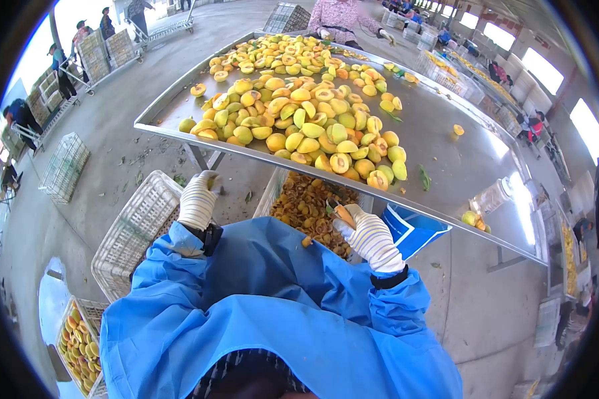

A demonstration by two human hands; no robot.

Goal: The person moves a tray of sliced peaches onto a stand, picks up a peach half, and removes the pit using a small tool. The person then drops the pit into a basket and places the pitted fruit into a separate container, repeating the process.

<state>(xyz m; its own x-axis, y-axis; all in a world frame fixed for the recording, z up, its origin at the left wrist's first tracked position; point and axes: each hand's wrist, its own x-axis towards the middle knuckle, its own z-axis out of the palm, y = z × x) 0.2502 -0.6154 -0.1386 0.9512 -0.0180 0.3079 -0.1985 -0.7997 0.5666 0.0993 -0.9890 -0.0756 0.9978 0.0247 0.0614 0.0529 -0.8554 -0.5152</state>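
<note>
My left hand (199, 199), in a striped white glove, is closed near the table's front left corner; what it holds, if anything, is too small to name. My right hand (369, 236), gloved alike, is wrapped round a small knife with an orange-brown handle (343, 214), over a crate of brown fruit scraps (306, 203). Halved yellow fruit (299, 110) lies heaped on the metal table (439, 156) in front of me.
An empty white crate (140, 226) leans left of me, and a crate of fruit (80, 349) stands lower left. A blue-and-white box (412, 229) is under the table edge. Across the table stands a person in a pink patterned top (336, 16).
</note>
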